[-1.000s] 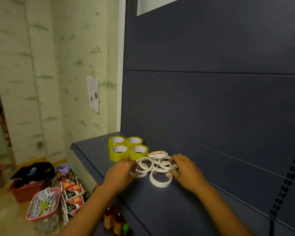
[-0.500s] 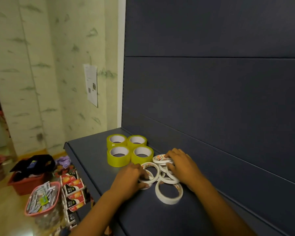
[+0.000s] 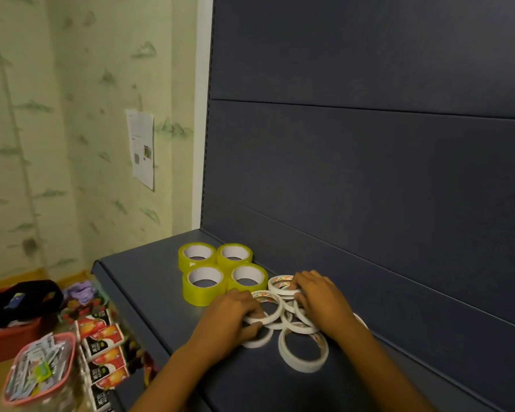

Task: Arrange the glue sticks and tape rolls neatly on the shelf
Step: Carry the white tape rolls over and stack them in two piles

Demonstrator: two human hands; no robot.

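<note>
On the dark blue shelf (image 3: 149,281), left hand (image 3: 231,318) and right hand (image 3: 324,304) both curl fingers round the jumbled white tape rolls (image 3: 302,350) beside four yellow tape rolls (image 3: 220,270).

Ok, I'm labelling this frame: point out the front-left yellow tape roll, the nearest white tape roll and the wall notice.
front-left yellow tape roll (image 3: 201,295): head view, outer side.
nearest white tape roll (image 3: 292,359): head view, front-left rim.
wall notice (image 3: 140,144): head view, middle of sheet.

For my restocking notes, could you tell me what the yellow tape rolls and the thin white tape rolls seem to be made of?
The four yellow tape rolls look like glossy translucent plastic film wound on pale, probably cardboard, cores. The thin white tape rolls look matte and papery, perhaps double-sided or masking tape; the blur leaves that open.
</note>
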